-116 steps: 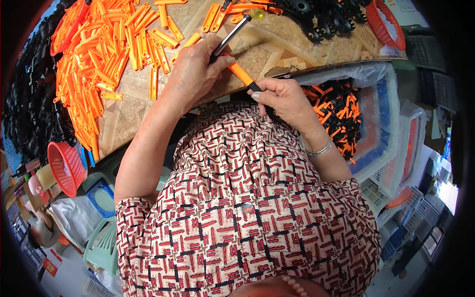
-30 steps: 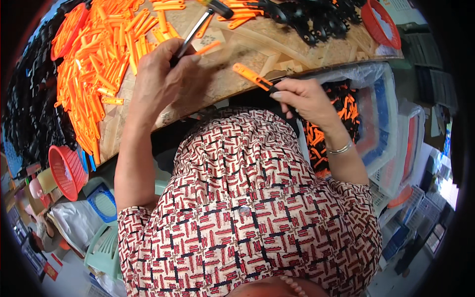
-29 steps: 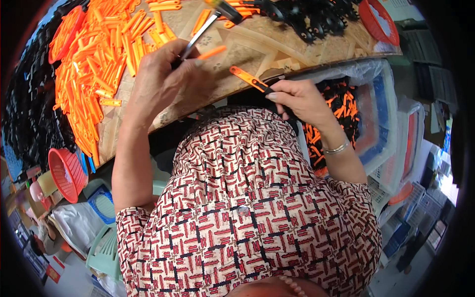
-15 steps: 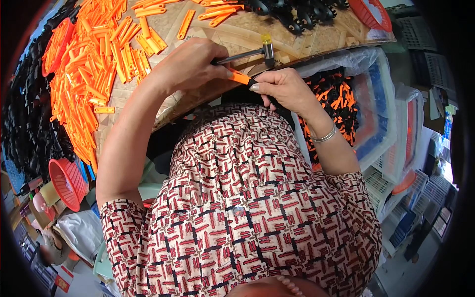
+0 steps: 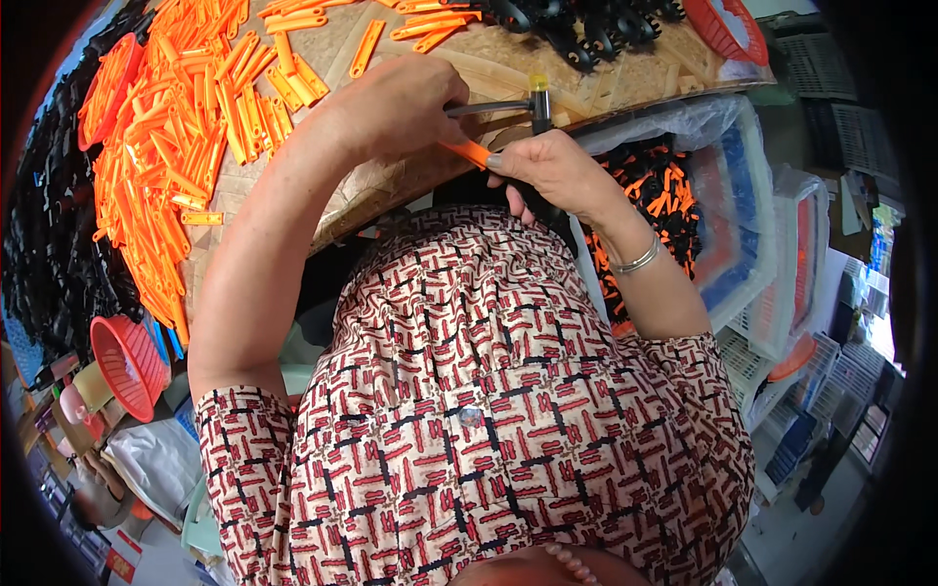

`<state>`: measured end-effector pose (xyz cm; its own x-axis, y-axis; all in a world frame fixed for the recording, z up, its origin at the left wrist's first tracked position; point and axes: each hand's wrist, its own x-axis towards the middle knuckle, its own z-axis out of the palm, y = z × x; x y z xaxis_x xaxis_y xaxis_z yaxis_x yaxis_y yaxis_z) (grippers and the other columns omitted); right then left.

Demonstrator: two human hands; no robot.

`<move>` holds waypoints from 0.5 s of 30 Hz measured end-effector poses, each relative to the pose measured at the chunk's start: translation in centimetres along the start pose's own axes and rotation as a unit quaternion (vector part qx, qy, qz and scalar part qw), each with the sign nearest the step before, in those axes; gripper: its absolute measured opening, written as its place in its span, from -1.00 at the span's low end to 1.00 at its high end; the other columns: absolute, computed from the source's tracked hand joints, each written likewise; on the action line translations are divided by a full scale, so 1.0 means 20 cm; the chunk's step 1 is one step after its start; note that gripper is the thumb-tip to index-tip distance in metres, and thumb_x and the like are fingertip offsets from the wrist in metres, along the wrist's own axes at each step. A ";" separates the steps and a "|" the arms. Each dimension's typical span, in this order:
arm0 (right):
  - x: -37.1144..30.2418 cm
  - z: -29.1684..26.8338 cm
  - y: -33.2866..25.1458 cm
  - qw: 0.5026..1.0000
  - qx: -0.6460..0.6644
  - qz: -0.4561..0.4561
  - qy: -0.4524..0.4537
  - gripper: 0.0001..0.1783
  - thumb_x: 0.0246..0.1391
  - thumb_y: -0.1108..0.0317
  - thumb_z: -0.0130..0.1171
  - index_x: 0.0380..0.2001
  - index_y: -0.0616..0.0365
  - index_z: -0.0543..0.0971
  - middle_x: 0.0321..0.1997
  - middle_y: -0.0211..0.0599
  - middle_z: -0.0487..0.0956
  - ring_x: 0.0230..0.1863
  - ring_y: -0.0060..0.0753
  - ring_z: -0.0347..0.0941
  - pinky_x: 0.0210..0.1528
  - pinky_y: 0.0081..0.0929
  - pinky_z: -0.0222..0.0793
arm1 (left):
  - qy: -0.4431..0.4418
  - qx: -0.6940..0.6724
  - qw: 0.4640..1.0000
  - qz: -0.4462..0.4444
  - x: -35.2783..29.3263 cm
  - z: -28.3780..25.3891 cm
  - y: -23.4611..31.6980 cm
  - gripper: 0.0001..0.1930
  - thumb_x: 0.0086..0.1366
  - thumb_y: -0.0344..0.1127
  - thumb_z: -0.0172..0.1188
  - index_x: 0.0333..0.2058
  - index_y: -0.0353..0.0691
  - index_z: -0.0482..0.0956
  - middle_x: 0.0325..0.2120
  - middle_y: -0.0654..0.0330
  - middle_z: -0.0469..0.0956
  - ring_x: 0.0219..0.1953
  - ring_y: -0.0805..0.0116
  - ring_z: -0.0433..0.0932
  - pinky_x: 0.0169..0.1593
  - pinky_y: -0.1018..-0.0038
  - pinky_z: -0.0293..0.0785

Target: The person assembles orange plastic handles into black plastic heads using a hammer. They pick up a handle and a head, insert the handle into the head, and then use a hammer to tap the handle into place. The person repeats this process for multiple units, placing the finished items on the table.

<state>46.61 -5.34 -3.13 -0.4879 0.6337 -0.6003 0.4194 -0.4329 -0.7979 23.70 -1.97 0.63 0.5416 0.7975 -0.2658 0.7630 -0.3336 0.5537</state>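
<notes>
My left hand (image 5: 396, 109) is closed round the handle of a small hammer (image 5: 541, 109), over the table's near edge. The hammer's head, dark metal with a yellow tip, points away to the right. Just below that hand runs a flat orange plastic strip (image 5: 470, 152), one end close to or under my left fingers; whether they grip it too I cannot tell. My right hand (image 5: 549, 171) pinches the strip's other end between thumb and fingers. Its remaining fingers are curled, and the joint with any black part is hidden behind them.
Loose orange strips (image 5: 161, 166) heap on the left of the patterned table (image 5: 332, 200). Black plastic parts (image 5: 586, 24) lie at the back, beside a red basket (image 5: 728, 29). Right of my lap, a plastic-lined crate (image 5: 752, 205) holds black-and-orange pieces (image 5: 650, 195). Another red basket (image 5: 127, 366) stands lower left.
My left hand has shifted slightly up and to the right, carrying the hammer with its handle now more level. My right hand has moved slightly left along the orange strip, covering the black part.
</notes>
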 end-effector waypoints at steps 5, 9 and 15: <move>0.02 0.01 0.01 0.998 0.055 0.008 -0.018 -0.62 0.30 0.20 0.20 -0.42 0.36 0.64 -0.66 -0.25 0.59 -0.71 -0.52 0.49 -0.63 -0.61 0.41 | 0.041 0.053 0.997 0.050 -0.03 0.03 -0.02 -0.73 0.13 -0.25 0.40 -0.25 -0.29 0.71 -0.51 -0.07 0.59 -0.42 0.02 0.59 -0.25 0.24 0.49; 0.03 0.02 0.01 0.996 0.081 0.017 -0.025 -0.62 0.32 0.19 0.19 -0.36 0.37 0.65 -0.63 -0.30 0.58 -0.67 -0.52 0.49 -0.58 -0.59 0.45 | 0.014 -0.002 0.999 0.041 -0.02 0.03 -0.10 -0.72 0.11 -0.26 0.42 -0.25 -0.30 0.71 -0.47 -0.09 0.60 -0.39 0.00 0.59 -0.23 0.22 0.49; 0.02 0.03 0.04 0.991 0.129 0.012 -0.010 -0.60 0.33 0.17 0.17 -0.36 0.36 0.67 -0.66 -0.39 0.54 -0.69 -0.61 0.44 -0.61 -0.61 0.45 | 0.042 0.007 0.998 0.056 -0.02 0.05 -0.11 -0.68 0.08 -0.22 0.46 -0.24 -0.30 0.71 -0.46 -0.11 0.60 -0.37 -0.01 0.59 -0.19 0.22 0.51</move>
<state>46.27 -5.80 -4.09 -0.4967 0.6095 -0.6179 0.2218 -0.5992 -0.7693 22.17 -1.99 -1.36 0.5918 0.7946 -0.1356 0.7049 -0.4285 0.5652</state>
